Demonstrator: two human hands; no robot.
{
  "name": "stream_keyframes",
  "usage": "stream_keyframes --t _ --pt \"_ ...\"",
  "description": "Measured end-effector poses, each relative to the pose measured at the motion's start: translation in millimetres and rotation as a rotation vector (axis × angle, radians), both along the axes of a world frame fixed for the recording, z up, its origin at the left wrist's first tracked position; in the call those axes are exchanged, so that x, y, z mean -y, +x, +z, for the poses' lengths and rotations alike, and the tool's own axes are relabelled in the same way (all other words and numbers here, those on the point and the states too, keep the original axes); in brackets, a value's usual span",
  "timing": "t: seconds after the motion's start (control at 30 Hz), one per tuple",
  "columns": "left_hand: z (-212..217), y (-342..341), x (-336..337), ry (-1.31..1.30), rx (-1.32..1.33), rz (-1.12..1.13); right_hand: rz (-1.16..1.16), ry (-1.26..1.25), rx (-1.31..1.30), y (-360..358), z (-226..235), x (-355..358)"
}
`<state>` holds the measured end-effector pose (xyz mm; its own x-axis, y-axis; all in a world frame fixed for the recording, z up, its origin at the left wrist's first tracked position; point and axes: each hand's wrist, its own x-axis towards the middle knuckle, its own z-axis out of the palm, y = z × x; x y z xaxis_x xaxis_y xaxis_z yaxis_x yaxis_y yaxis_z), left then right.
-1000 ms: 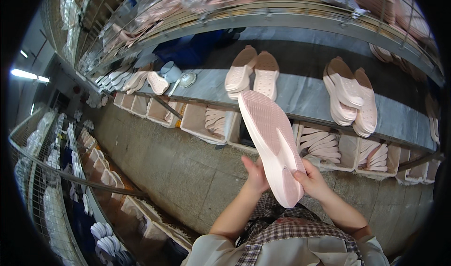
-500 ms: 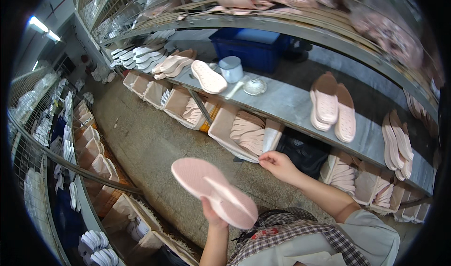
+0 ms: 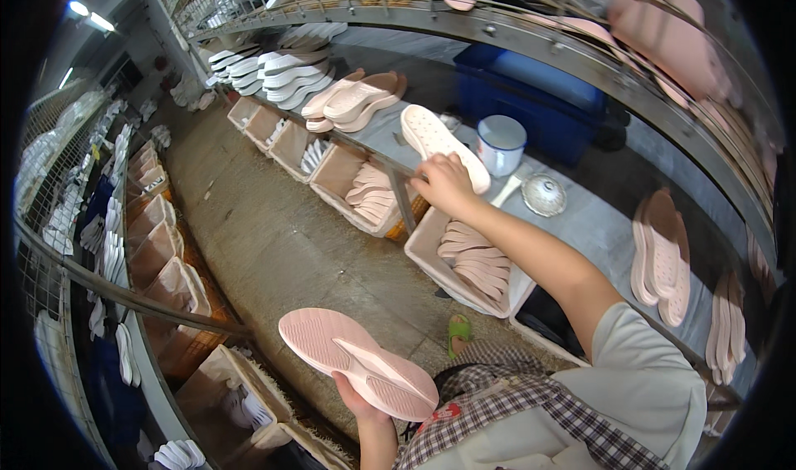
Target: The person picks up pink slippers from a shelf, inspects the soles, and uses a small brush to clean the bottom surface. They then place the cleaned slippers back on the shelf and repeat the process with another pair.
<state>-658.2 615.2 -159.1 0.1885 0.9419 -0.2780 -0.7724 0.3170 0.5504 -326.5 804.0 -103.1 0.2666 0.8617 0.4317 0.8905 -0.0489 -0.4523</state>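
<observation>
My left hand (image 3: 361,404) is closed around the edge of a pink shoe sole (image 3: 332,337), which is held low in front of my apron with its ribbed tread facing up. My right hand (image 3: 446,181) reaches out to the grey shelf top (image 3: 580,229). Its bent fingers are on the near edge of a pale pink shoe sole (image 3: 427,128) with small holes, which lies on the shelf; the fingertips are partly hidden. Just beyond that sole stands a white enamel mug (image 3: 501,142), with a pale-handled brush (image 3: 507,189) and a glass lid (image 3: 544,194) beside it.
More soles (image 3: 365,101) stand along the shelf, some stacked. A blue crate (image 3: 526,97) sits behind the mug. Cloth-lined baskets (image 3: 419,254) holding soles stand below. A wire-mesh rack (image 3: 705,84) overhangs the shelf. Another rack (image 3: 124,296) and baskets line the aisle's left side.
My right hand has moved from the basket's edge up and forward to the pale sole on the shelf. My left hand keeps its sole, now slightly lower. The view has shifted.
</observation>
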Motion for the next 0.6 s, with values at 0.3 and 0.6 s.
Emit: stream_keyframes --t 0.3,0.6 --pt "24 23 -107 -0.038 -0.063 0.087 -0.163 -0.218 0.493 22 -38 -180" --pt "8 31 -246 -0.136 -0.029 -0.275 0.166 -0.075 -1.482 21 16 -132"
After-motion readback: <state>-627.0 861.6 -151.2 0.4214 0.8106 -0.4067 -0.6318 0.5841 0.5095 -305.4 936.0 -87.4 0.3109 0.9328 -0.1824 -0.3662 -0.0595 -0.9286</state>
